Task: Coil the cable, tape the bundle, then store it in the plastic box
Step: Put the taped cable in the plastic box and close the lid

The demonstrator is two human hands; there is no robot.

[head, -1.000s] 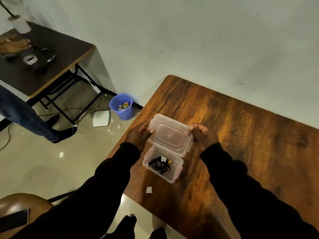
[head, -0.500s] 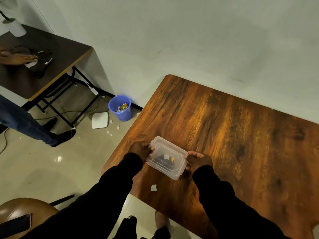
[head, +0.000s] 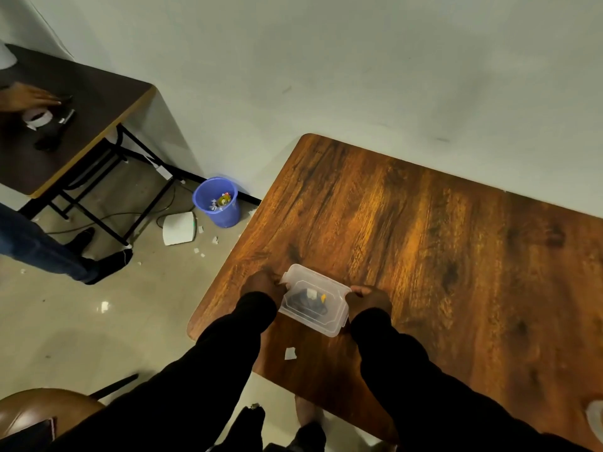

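Observation:
A clear plastic box with its lid on rests near the left front corner of the wooden table. Through the lid I see the coiled black cable with a white tape piece and a yellow tip. My left hand grips the box's left end. At the opposite end, my right hand presses against the box's right side. Both sleeves are black.
A scrap of white tape lies on the table just in front of the box. On the floor to the left stand a blue bin and a white device. Another person works at a dark table at far left.
The lid, held raised above the open box a second ago, has come down and now sits on the box. Both hands moved from the lid to the box ends.

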